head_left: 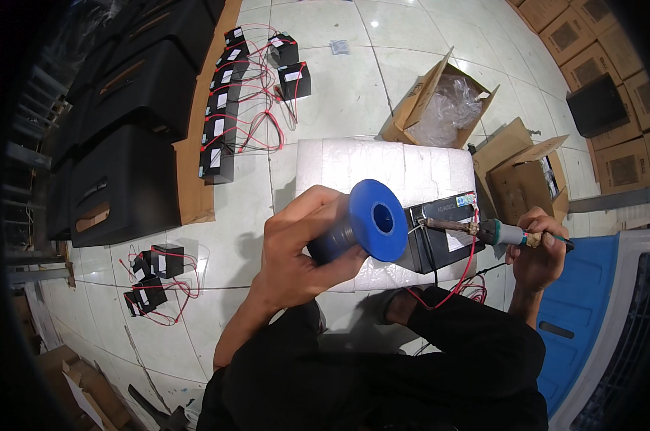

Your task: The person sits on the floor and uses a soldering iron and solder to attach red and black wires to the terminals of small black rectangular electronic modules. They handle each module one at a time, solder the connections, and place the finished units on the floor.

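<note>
My left hand (296,248) is wrapped round a blue spool of solder wire (391,233), its round flange turned toward me. In my right hand (539,248) is a soldering iron (508,233) with a pale handle section and a metal barrel pointing left. The barrel's tip reaches a terminal at the near-left top of a black battery (440,208); whether it touches cannot be made out. That battery lies on a white foam block (325,161) in front of me. A red wire (463,276) and a black wire run from it toward my legs.
Several black batteries (218,129) with red leads stand in a row at the upper left, more (152,276) at lower left. Black speaker-like cases (134,187) line the left. An open carton with clear plastic (447,108) is beyond the foam; a blue plastic stool (583,302) is right.
</note>
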Available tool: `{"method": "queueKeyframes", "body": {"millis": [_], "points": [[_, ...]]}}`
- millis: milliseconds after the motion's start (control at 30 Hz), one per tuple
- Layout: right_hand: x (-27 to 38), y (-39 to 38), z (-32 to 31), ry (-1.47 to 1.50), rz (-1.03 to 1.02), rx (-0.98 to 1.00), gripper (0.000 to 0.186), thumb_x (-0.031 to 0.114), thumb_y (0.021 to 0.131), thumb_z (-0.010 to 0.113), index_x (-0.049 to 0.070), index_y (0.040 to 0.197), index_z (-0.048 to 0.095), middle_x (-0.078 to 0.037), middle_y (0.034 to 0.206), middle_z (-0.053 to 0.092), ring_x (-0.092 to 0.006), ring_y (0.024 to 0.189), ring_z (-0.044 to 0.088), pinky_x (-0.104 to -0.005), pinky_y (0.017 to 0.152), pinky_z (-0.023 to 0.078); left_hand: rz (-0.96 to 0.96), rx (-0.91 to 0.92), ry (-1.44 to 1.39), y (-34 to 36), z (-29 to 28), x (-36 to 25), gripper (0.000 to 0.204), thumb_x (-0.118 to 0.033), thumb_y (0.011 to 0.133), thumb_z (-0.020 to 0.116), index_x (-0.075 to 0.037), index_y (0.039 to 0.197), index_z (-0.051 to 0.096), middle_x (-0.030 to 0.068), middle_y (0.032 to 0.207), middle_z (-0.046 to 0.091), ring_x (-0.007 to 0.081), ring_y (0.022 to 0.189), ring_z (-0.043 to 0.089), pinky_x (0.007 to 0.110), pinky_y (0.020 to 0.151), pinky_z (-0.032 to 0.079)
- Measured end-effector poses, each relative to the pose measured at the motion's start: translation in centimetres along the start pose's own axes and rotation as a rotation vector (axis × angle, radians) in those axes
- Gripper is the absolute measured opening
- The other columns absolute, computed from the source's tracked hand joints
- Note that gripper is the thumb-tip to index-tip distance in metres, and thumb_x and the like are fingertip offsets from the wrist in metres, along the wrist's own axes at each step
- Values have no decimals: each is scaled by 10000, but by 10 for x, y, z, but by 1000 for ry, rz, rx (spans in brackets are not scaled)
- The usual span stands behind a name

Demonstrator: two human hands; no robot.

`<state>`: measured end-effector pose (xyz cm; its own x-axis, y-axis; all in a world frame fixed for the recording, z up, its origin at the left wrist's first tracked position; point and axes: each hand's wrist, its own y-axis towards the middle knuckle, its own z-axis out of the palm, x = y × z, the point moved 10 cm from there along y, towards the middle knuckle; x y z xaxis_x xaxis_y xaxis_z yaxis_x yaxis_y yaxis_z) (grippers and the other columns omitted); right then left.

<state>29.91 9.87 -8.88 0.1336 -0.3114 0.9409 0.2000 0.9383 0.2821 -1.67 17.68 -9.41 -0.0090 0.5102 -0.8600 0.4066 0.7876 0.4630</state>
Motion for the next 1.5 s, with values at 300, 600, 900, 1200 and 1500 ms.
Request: {"method": "queueKeyframes", "body": {"millis": [300,600,900,1200,1500], "points": [[8,3,11,-75,-82,123,297,215,901,490,-61,942,593,-178,793,520,-184,498,560,-286,372,503,8,15,10,0,1,0,377,-38,671,780,38,1030,694,150,924,670,207,767,663,301,640,516],[7,2,1,-55,-119,65,360,244,809,530,-98,857,629,-257,775,563,-239,462,562,-325,359,508,-12,14,10,-1,1,1,362,-38,670,783,28,1017,705,145,934,671,210,779,664,303,655,519],[11,7,17,-124,-177,228,292,251,884,498,-28,904,584,-190,773,499,-190,504,526,-286,340,484,-20,1,-10,-4,0,4,359,-30,680,770,39,1025,698,136,951,670,197,807,652,291,681,509],[5,18,14,-66,-129,234,305,271,859,523,-26,832,581,-185,755,478,-190,512,495,-279,333,475,-25,-112,-48,-9,-15,9,400,-34,690,761,42,1074,682,130,963,664,177,813,627,265,697,484],[-3,18,13,-11,-87,241,262,253,872,521,-4,863,571,-185,775,472,-185,546,495,-269,346,486,4,-104,-54,-8,-12,5,380,-24,689,764,40,1056,688,135,971,670,177,804,632,266,685,489]]}}
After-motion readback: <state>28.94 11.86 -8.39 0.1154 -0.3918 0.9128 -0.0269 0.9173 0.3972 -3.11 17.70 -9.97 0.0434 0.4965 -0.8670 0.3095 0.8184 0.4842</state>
